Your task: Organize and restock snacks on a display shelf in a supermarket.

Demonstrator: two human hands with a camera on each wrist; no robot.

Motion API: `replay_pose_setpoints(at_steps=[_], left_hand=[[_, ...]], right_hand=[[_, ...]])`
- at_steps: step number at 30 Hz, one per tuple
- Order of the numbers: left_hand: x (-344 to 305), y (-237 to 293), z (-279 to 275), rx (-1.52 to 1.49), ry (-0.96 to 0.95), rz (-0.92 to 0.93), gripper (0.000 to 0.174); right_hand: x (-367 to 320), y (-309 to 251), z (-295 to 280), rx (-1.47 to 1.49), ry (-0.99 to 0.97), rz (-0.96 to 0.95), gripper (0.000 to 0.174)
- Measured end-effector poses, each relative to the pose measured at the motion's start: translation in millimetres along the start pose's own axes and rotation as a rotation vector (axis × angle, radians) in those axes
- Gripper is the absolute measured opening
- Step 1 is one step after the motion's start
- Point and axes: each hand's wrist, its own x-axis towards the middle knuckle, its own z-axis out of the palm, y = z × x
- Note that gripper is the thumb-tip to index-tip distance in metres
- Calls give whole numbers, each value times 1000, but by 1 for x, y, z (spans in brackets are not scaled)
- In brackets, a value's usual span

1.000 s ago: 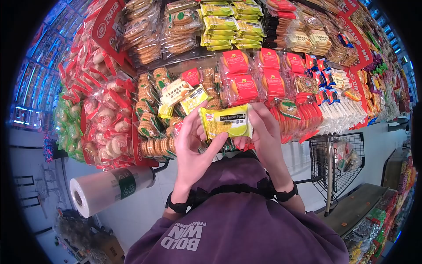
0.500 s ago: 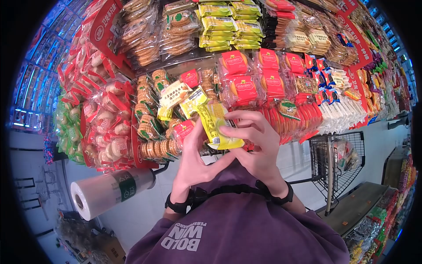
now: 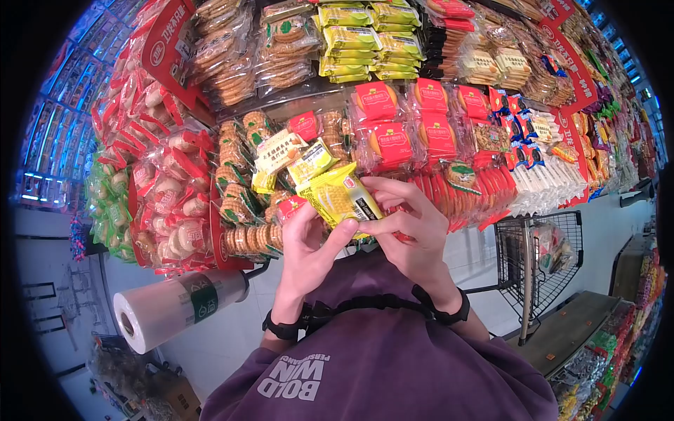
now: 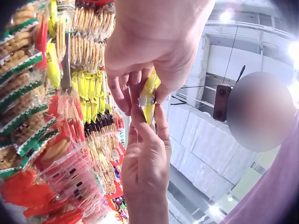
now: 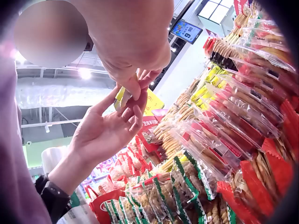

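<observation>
A yellow lemon-flavour biscuit packet is held tilted between both hands, over the front edge of the biscuit display. My left hand pinches its near left side, the thumb lying on the wrapper. At the right end, my right hand grips it with thumb and fingers. In the left wrist view the packet shows nearly edge-on, fingertips of both hands on it. Just beyond it, another yellow packet lies on top of round biscuits in clear wrappers.
Red-labelled biscuit packs fill the bins to the right, with stacked yellow packets behind. Red-wrapped packs stand left. A plastic bag roll juts out at the front left. A wire cart stands at the right.
The packet was level with its label facing up, then swung steeply onto its side; now it lies at a slant, its front showing again. The right hand has shifted its hold along it.
</observation>
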Motion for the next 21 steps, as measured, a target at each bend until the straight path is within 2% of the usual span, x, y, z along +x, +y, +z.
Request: replay_pose_setpoints(at_steps=[9, 12, 15, 16, 21], left_hand=[[2, 2, 0, 74, 41, 59, 31], [7, -2, 6, 275, 144, 154, 36], [17, 6, 3, 845, 51, 478, 47], [16, 4, 5, 862, 89, 496, 53], [16, 3, 8, 970, 78, 589, 52]], right_hand=[[0, 2, 0, -51, -27, 3, 32], [-1, 7, -2, -59, -53, 17, 30], [-3, 4, -5, 108, -65, 121, 38], [-3, 1, -4, 193, -56, 157, 42], [-5, 7, 6, 424, 67, 226, 58]])
